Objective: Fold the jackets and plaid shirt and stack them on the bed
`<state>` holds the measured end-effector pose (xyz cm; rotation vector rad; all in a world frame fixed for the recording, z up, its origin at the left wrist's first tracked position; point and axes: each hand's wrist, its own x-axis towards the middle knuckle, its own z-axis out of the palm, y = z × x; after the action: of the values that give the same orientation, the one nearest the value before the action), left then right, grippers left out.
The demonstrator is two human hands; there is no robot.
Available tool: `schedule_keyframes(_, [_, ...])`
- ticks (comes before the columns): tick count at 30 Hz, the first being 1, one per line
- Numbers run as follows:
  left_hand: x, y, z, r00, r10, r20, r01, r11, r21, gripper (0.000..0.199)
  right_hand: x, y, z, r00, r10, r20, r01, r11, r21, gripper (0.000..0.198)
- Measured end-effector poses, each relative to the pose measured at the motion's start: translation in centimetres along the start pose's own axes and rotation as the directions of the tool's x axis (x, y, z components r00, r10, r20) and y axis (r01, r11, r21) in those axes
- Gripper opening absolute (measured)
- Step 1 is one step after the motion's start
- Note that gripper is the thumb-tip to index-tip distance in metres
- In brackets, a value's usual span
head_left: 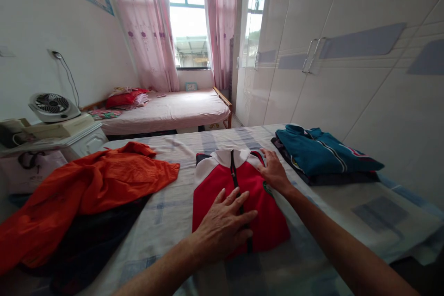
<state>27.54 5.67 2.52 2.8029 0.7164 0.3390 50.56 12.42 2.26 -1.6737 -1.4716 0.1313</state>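
- Bedroom, checked bed [166,212]: our folded red jacket [222,180] lies centre, between orange garment [104,180] and teal stack [322,152].
- Left hand [222,226], right hand [274,171]: open, flat on it.
- We judge pressing outward from the zip smooths best.

Bed [166,217] — jackets [239,199], folded stack [322,155]

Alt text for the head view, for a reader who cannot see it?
Both hands, left and right, press flat on a folded red jacket on a bed. Orange cloth lies left, a folded teal jacket right.
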Motion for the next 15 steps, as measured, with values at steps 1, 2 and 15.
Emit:
schedule_keyframes(1, [0.2, 0.4, 0.1, 1.0, 0.028, -0.013, -0.028, 1.0, -0.005, 0.046, 0.3, -0.9, -0.2, 0.998, -0.063, -0.026, 0.063, 0.998, 0.004, 0.041])
schedule_keyframes(2, [0.4, 0.8, 0.3, 0.997, 0.071, -0.018, -0.071, 0.997, -0.014, 0.046, 0.5, -1.7, -0.2, 0.995, -0.089, -0.041, 0.091, 0.995, 0.036, 0.035])
schedule_keyframes(15, [4.5, -4.9, -4.3, 0.803, -0.542, -0.25, 0.271, 0.704, -0.657, 0.037, 3.5, -1.4, 3.4, 0.923, 0.291, 0.251, -0.361, 0.882, 0.304, 0.035])
